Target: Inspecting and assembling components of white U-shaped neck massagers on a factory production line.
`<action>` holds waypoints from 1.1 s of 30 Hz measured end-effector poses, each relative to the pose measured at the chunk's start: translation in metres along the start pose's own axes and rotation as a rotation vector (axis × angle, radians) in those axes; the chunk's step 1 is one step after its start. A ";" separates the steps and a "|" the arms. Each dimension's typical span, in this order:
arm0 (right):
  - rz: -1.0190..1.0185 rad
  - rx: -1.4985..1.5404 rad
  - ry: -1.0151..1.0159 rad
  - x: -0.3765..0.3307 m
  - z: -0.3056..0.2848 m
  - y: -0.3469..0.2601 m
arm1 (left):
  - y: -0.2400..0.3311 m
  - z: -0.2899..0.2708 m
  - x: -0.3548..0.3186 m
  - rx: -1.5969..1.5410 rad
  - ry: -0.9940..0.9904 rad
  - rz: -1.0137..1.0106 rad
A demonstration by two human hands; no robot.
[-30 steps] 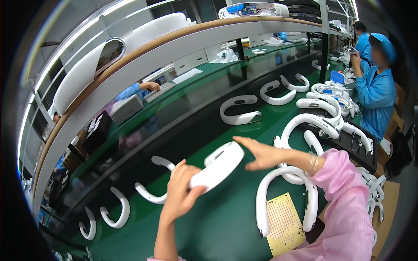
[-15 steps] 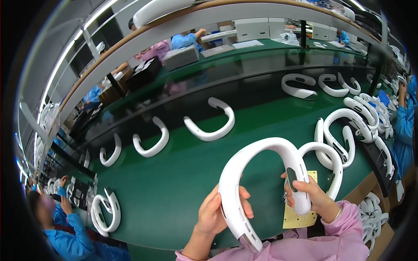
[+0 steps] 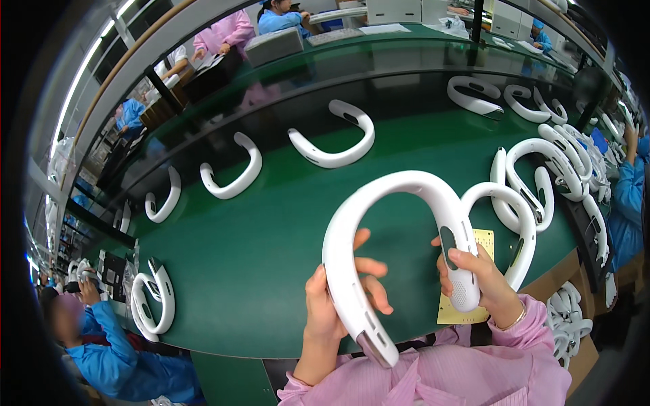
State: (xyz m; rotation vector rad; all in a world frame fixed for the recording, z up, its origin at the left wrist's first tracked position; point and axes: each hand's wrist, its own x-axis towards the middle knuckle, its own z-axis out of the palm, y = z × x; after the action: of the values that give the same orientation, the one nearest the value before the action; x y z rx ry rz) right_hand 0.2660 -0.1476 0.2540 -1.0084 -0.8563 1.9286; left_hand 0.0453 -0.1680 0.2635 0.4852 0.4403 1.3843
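A white U-shaped neck fan (image 3: 336,254) is raised in front of me, its curve upward and its ends toward me. My right hand (image 3: 496,289) is closed round the right arm, with the thumb at the dark oval panel above a dotted grille. Behind the left arm, my left hand (image 3: 323,308) has its fingers stretched apart through the loop; the fan covers part of the palm, so how firmly it touches is hidden. Another white neck fan (image 3: 524,223) stands just beyond my right hand, next to a yellow perforated board (image 3: 484,238) partly covered by that hand.
On the green table (image 3: 271,284) lie spaced-out neck fans (image 3: 335,160) along the far side. More neck fans (image 3: 542,152) cluster at the right, and a pair (image 3: 154,308) stands at the left. A cardboard box (image 3: 588,287) holds white parts. Co-workers in blue (image 3: 112,352) sit nearby.
The view has tipped downward, so the table things sit higher in it. My left thumb has come off the fan's front and the fingers have spread; the right hand keeps its hold.
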 end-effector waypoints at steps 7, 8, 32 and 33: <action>0.040 -0.020 0.068 0.022 0.002 0.020 | 0.005 0.047 0.001 0.267 0.080 0.011; 0.038 -0.051 0.080 0.023 0.006 0.019 | 0.006 0.056 0.000 0.397 0.090 0.021; -0.003 -0.110 0.064 0.019 0.015 0.028 | 0.017 0.059 -0.026 0.449 -0.003 -0.090; -0.013 -0.108 0.064 0.018 0.016 0.028 | 0.018 0.058 -0.027 0.441 -0.007 -0.093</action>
State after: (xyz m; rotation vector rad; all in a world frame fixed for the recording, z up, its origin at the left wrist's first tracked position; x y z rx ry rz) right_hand 0.2362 -0.1486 0.2329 -1.1194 -0.9357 1.8451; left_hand 0.0597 -0.1967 0.3216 0.8173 0.7595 1.1944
